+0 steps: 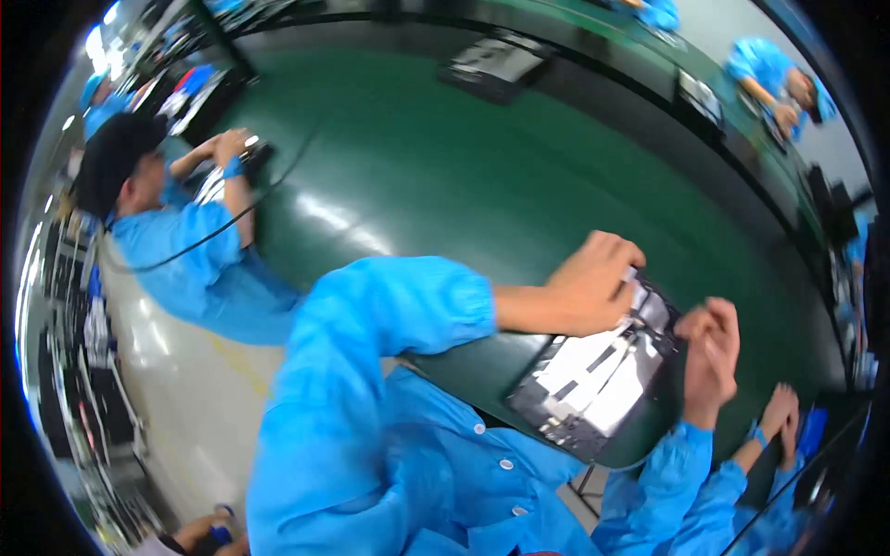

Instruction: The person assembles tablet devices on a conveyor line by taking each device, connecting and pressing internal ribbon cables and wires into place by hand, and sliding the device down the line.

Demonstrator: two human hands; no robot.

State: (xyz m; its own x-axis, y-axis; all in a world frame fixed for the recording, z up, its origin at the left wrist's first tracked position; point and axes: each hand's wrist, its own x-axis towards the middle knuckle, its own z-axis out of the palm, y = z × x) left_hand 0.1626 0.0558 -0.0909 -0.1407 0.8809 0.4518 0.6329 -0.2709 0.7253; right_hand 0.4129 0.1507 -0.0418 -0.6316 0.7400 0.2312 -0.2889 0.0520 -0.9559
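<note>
A flat electronic device (593,380) with bright silver plates and a black frame lies at a slant on the green table in front of me. My left hand (593,285) rests on its far left end, fingers bent down around the edge; the fingertips are partly hidden. Beside the far right edge is my right hand (712,352), slightly smeared by motion. Its thumb and forefinger are drawn together close to the device's dark end, and whatever may be between them is too small to make out.
The green table (445,167) stretches ahead, with another flat device (498,63) at its far side. A co-worker (176,213) in blue works at the left, a dark cable (269,190) crossing in front. Another person's hands (779,412) are close at the right.
</note>
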